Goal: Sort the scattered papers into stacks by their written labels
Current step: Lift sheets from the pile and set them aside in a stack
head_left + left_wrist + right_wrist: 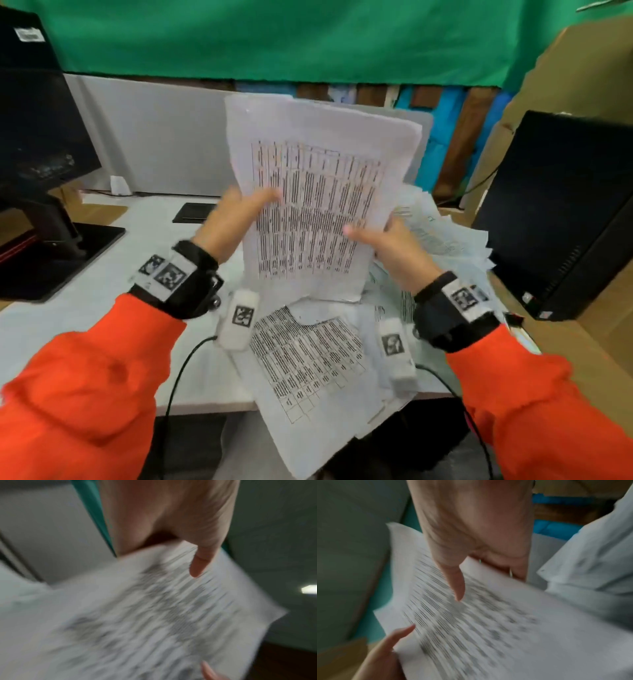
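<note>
Holding sheet upright, left hand pinching at 9 o'clock, right hand at 3; steadying for label-reading before stacking.

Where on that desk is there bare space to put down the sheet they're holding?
Bare white desk lies left of the loose papers, between the monitor base and the near edge. The right, toward the computer tower, is crowded with a paper heap.

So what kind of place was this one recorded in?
Most likely an office workstation: a white desk with a black monitor at the left, a black computer tower at the right, and loose printed sheets piled on it. Both hands hold one printed sheet.
</note>
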